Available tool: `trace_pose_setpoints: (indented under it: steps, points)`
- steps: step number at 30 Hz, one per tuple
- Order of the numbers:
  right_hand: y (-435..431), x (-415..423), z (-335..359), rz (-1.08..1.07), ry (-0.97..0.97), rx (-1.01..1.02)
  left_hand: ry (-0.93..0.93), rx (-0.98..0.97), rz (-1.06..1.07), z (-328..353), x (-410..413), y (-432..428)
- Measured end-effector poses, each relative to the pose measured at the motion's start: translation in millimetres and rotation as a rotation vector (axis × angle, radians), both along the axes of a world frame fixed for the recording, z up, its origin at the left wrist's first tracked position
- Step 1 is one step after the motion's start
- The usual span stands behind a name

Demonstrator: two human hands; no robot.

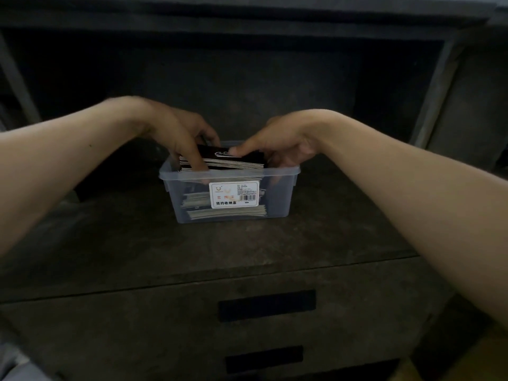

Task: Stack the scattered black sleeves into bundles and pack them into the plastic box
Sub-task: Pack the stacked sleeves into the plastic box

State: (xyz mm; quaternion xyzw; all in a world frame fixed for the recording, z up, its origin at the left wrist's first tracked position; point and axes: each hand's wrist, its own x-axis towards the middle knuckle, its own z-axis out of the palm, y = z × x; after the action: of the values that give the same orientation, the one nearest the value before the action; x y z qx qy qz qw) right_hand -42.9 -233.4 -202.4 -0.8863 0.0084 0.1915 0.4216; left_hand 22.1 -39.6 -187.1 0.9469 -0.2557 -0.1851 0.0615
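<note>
both hands are clamped on one bundle of black sleeves (pixel 233 160), which sits between them at the mouth of the plastic box (pixel 277 196). the left hand (pixel 181 136) curls its fingers down over the bundle's near-left end, and the right hand (pixel 280 145) lays its thumb flat on the top sleeve with the fingers tucked round the far end. the bundle looks like thin, flat card pieces with pale edges, so probably light and fairly stiff as a pack but apt to fan out or slide if held loosely. gripping both short ends with pressure on top seems the safest hold. below the hands, more stacks (pixel 228 213) already lie inside the box, partly hidden behind its white label (pixel 233 195). the box rests on the dark tabletop (pixel 137 243) beneath both wrists.
</note>
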Motion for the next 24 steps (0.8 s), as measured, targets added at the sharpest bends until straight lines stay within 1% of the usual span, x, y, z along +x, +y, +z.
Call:
trace_pose_setpoints:
  steps: [4, 6, 11, 13, 15, 17, 19, 20, 23, 24]
  points:
    - [3.9, -3.6, -1.3, -0.079, -0.072, -0.098, -0.018, -0.034, -0.019, -1.6, -1.6, 1.8]
    - [5.8, -2.6, -3.2, -0.103, -0.088, -0.152, -0.017, -0.056, -0.022, -2.8, -1.7, 2.3]
    - [12.6, -3.6, -6.1, -0.143, -0.118, -0.213, -0.006, -0.128, -0.028, -3.2, -9.1, 4.3]
    - [15.6, -3.5, -7.4, -0.154, -0.116, -0.249, -0.032, -0.137, -0.036, -4.2, -14.2, 2.1]
    - [20.9, -6.0, -9.8, -0.131, -0.127, -0.362, -0.095, -0.102, -0.062, -6.9, -17.8, 0.9]
    - [24.9, -8.2, -12.8, -0.078, -0.209, -0.555, -0.115, -0.073, -0.083, -11.0, -19.3, 0.8]
    - [29.4, -10.2, -14.5, -0.07, -0.261, -0.625, -0.114, -0.07, -0.092, -16.4, -20.1, 2.9]
    - [30.3, -8.6, -14.5, -0.074, -0.232, -0.592, -0.13, -0.072, -0.1, -19.8, -20.0, 4.9]
    - [28.9, -4.5, -13.1, -0.146, -0.021, -0.267, -0.209, -0.103, -0.129, -32.1, -18.7, 10.1]
    - [26.3, -4.6, -11.6, -0.14, 0.034, -0.216, -0.222, -0.117, -0.139, -35.9, -18.6, 11.4]
